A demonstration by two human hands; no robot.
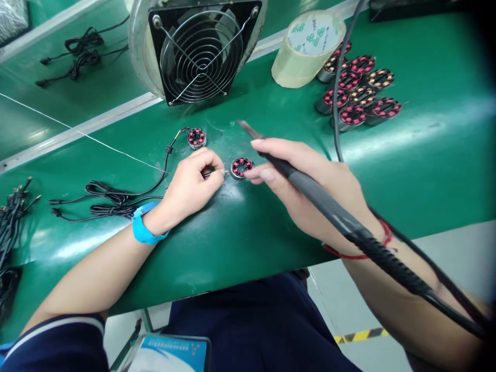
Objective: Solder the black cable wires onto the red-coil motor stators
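Note:
My left hand [196,181] is closed in a pinch on the end of a black cable [145,198], whose coiled length lies behind the wrist. Thin wire tips poke out past the fingertips, close to a small round motor stator [241,168] with red windings. My right hand [310,186] is wrapped round a dark soldering iron [310,191], its tip raised and pointing up-left above the mat. Fingers of that hand reach to the stator's right side; whether they touch it I cannot tell. Behind the left hand sits another stator [197,138] with a cable attached.
A fan with a wire guard [201,67] stands at the back. Right of it are a roll of clear tape [310,49] and several stators [352,116]. Black cables [13,222] lie bundled at far left. The iron's cord [338,103] hangs at right; a thin white wire [96,139] crosses left.

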